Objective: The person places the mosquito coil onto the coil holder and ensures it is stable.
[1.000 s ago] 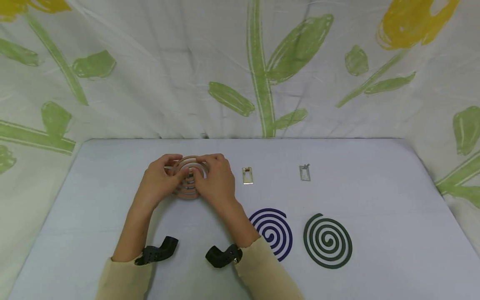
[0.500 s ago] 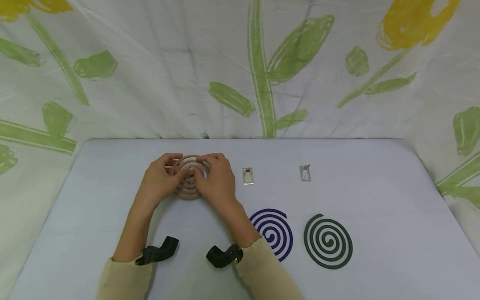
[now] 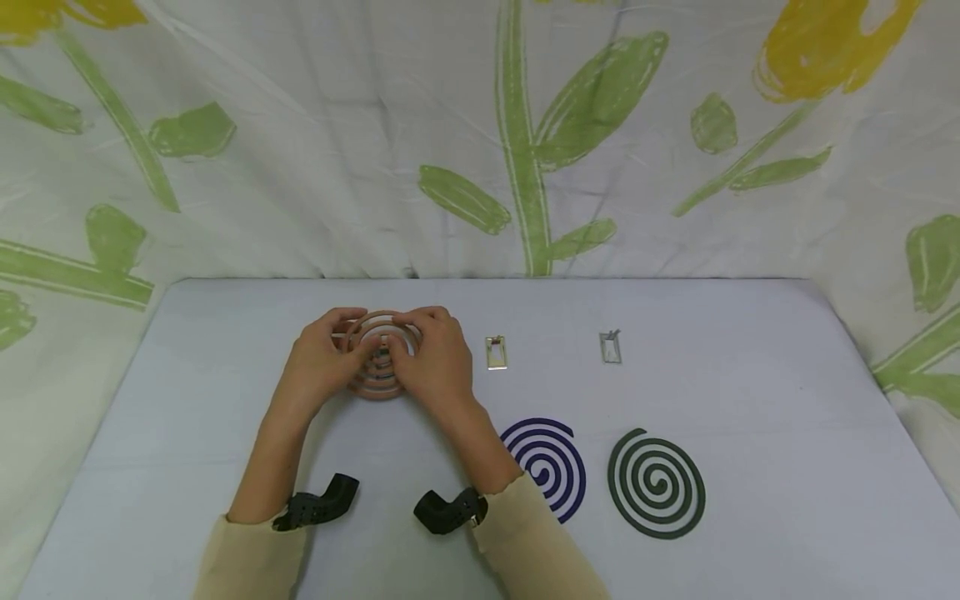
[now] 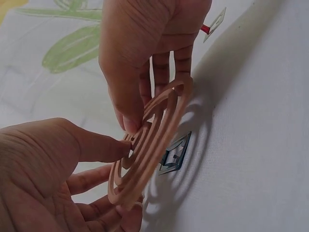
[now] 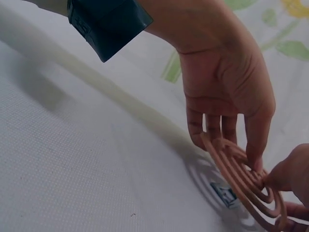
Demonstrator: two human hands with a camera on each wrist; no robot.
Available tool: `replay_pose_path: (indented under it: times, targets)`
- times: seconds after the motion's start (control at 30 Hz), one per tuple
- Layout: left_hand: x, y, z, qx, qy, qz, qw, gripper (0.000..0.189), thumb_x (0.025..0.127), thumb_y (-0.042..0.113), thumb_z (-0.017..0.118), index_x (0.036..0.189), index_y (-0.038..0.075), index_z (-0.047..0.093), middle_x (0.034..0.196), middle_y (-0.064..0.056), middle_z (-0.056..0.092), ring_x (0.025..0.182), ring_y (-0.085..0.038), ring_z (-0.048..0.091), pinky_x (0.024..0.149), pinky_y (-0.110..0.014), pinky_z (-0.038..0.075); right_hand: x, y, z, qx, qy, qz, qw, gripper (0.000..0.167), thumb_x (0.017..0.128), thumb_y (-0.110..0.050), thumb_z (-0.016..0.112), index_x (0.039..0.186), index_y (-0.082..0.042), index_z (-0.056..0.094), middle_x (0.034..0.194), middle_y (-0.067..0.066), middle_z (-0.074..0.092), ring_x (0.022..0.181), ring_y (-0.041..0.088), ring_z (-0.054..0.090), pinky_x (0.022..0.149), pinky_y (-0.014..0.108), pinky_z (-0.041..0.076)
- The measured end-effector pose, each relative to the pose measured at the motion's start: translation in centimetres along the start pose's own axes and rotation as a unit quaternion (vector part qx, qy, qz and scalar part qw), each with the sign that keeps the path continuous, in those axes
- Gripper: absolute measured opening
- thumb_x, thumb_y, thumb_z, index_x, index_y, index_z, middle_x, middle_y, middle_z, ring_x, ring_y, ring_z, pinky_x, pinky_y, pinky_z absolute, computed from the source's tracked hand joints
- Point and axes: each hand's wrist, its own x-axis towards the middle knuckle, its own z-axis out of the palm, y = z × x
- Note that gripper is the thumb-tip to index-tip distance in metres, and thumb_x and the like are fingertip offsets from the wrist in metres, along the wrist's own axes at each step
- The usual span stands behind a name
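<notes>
Both hands hold a brown mosquito coil (image 3: 375, 392) just above the table, tilted. My left hand (image 3: 318, 367) grips its left side, thumb near the centre and fingers at the outer edge. From the other side my right hand (image 3: 442, 358) grips it the same way; the two thumbs nearly meet at the centre. Under the coil lies a small dark blue-green metal coil stand (image 4: 175, 153), plainer in the left wrist view. A gap and a shadow show between coil and table in both wrist views. Fingers partly hide the coil's upper edge in the head view.
Right of the hands lie a gold-coloured stand (image 3: 496, 352) and a silver stand (image 3: 611, 346). Nearer are a purple coil (image 3: 577, 475), partly under the right forearm, and a dark green coil (image 3: 656, 446). A flower-patterned curtain (image 3: 300, 167) hangs behind the white table (image 3: 787, 417).
</notes>
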Motion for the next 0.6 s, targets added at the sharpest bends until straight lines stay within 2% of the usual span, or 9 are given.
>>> replay_pose_path:
  times: [0.43, 0.6]
  targets:
    - [0.04, -0.13, 0.16, 0.001, -0.001, 0.017, 0.9999, 0.06, 0.105, 0.036, 0.065, 0.154, 0.004, 0.051, 0.146, -0.033, 0.058, 0.12, -0.045, 0.067, 0.094, -0.055, 0.054, -0.04, 0.08, 0.13, -0.013, -0.011, 0.001, 0.9999, 0.028, 0.1, -0.028, 0.07, 0.126, -0.022, 0.079, 0.132, 0.004, 0.07, 0.121, 0.026, 0.066, 0.091, 0.046, 0.06]
    - [0.04, -0.06, 0.19, -0.01, 0.0, 0.023, 0.9997, 0.059, 0.105, 0.032, 0.066, 0.154, 0.004, 0.051, 0.142, -0.032, 0.06, 0.112, -0.042, 0.069, 0.085, -0.042, 0.054, -0.04, 0.1, 0.2, -0.019, -0.007, -0.008, 0.9998, 0.028, 0.1, -0.027, 0.069, 0.125, -0.02, 0.08, 0.131, 0.005, 0.071, 0.121, 0.026, 0.067, 0.09, 0.046, 0.06]
